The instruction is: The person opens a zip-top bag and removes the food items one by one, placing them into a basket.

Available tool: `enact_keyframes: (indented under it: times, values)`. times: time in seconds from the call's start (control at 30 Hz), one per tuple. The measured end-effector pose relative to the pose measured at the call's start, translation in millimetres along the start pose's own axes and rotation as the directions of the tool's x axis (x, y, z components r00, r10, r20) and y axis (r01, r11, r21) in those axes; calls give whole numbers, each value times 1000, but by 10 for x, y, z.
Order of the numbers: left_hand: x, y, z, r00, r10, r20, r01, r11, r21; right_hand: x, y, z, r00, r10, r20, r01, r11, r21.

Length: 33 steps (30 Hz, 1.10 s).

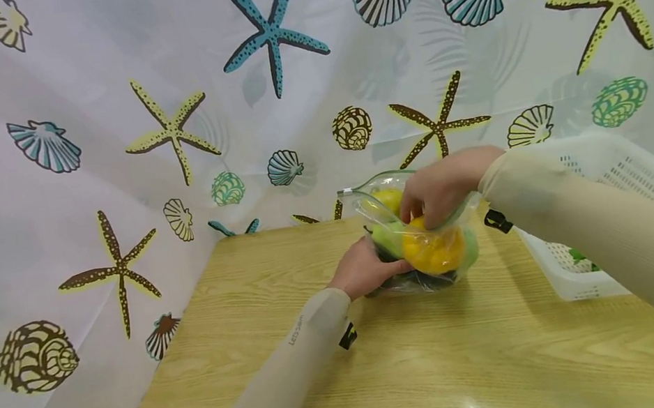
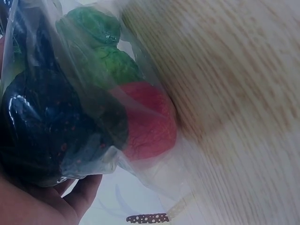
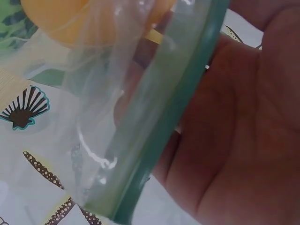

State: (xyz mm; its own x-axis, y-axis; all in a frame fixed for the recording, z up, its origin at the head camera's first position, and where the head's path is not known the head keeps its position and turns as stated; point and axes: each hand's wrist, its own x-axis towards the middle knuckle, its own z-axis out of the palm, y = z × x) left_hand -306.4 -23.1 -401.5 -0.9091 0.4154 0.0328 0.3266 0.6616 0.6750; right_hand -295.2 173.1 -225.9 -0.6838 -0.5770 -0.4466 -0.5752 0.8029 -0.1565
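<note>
A clear zip bag [image 1: 399,286] with a green-edged mouth stands on the table, bulging with produce. My left hand [image 1: 364,270] grips its lower left side, thumb across the front. Through the mouth reaches my right hand [image 1: 440,188], its curled fingers holding the top of a round orange-yellow fruit [image 1: 433,248]. Beside that fruit lie a green pear [image 1: 388,238] and a yellow fruit [image 1: 388,200]. The left wrist view shows a dark lumpy fruit [image 2: 42,122], a red one [image 2: 149,119] and green ones [image 2: 110,65] through the plastic. The bag's green zip strip [image 3: 176,110] crosses my right palm.
To the right stands a white perforated basket [image 1: 574,283] with something leafy green [image 1: 577,256] inside, partly hidden by my right sleeve. The wooden table [image 1: 452,361] meets a curtain [image 1: 302,123] printed with starfish and shells at the back and left.
</note>
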Motion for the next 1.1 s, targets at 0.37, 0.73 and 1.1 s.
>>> enact_keyframes:
  times: [0.37,0.73,1.1]
  values:
    - [-7,0,29,1000,12,-5,-12,1000,-18,4,18,4,995,-97,-35,94,993,-71]
    - [25,5,29,999,25,-38,-25,1000,8,-120,187,-2,940,-178,-291,168,984,-59]
    - [10,12,36,999,18,-35,-17,1000,20,-175,226,-18,828,-169,-535,140,986,-94]
